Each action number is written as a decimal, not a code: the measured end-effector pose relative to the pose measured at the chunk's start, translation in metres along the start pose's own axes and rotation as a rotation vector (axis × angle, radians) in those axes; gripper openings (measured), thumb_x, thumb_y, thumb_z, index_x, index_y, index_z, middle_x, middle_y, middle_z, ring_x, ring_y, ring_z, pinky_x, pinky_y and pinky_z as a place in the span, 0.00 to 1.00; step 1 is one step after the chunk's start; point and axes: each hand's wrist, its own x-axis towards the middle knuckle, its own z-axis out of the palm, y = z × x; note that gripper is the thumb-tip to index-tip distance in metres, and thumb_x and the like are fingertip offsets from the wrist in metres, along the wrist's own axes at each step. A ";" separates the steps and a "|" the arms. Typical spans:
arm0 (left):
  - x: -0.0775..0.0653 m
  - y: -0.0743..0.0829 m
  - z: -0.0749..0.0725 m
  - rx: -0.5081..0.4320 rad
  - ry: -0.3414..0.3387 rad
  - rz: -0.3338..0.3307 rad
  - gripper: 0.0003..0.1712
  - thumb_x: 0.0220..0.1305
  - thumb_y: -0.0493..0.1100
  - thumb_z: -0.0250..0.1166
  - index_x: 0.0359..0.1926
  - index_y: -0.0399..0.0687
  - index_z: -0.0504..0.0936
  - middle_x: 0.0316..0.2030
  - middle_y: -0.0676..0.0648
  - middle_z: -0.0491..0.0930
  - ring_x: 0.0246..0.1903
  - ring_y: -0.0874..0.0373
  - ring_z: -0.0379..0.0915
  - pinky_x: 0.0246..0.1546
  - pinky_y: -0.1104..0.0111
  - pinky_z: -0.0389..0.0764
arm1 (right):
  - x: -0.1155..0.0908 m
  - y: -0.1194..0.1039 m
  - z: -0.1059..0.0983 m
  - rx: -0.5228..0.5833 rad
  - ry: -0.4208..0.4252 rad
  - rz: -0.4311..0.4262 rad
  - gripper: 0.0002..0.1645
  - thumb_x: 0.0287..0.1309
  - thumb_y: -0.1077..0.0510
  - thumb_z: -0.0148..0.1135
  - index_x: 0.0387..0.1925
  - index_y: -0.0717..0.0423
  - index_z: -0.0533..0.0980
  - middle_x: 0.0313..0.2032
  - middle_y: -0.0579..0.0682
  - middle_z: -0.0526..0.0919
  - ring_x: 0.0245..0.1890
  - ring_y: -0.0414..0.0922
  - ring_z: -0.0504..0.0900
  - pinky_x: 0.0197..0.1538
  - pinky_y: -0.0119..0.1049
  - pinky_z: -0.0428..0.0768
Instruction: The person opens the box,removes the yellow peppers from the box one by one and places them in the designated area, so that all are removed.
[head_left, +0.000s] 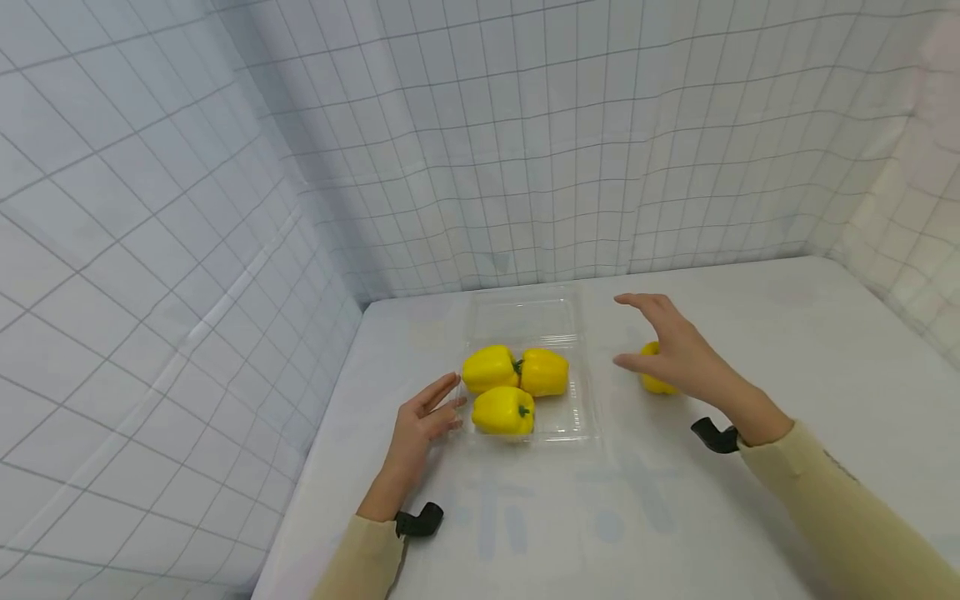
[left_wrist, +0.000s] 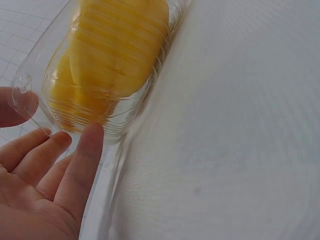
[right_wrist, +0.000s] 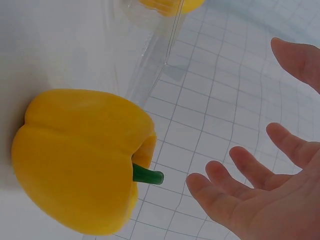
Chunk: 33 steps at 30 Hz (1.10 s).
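Three yellow bell peppers (head_left: 490, 369) lie in a clear plastic clamshell box (head_left: 558, 425), its lid (head_left: 525, 317) folded back toward the wall. At the box's left side, my left hand (head_left: 422, 423) has its fingertips at the rim; in the left wrist view, fingers (left_wrist: 90, 142) touch the ribbed clear wall. To the right of the box, one more yellow bell pepper (right_wrist: 80, 160) with a green stem lies on its side on the table. My right hand (head_left: 678, 354) hovers over it, thumb and fingers spread apart, holding nothing, and partly hides it in the head view.
A white table (head_left: 810, 350) carries everything. Grid-patterned white cloth (head_left: 525, 150) hangs behind the table and along its left and right sides. Black straps (head_left: 420, 521) sit on both wrists.
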 end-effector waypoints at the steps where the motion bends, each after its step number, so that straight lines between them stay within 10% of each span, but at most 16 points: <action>1: 0.000 0.000 0.000 0.002 -0.001 0.000 0.31 0.73 0.40 0.60 0.74 0.46 0.67 0.69 0.50 0.70 0.62 0.45 0.73 0.52 0.58 0.81 | 0.000 -0.001 0.001 0.005 -0.001 0.002 0.49 0.56 0.48 0.75 0.75 0.43 0.60 0.71 0.52 0.60 0.68 0.56 0.63 0.64 0.65 0.65; 33: 0.001 -0.002 0.001 -0.010 0.012 -0.026 0.30 0.72 0.40 0.61 0.73 0.49 0.68 0.68 0.50 0.71 0.62 0.45 0.74 0.51 0.58 0.82 | 0.032 -0.040 0.067 0.180 -0.095 -0.106 0.44 0.58 0.52 0.74 0.73 0.48 0.63 0.67 0.48 0.67 0.64 0.53 0.68 0.64 0.55 0.71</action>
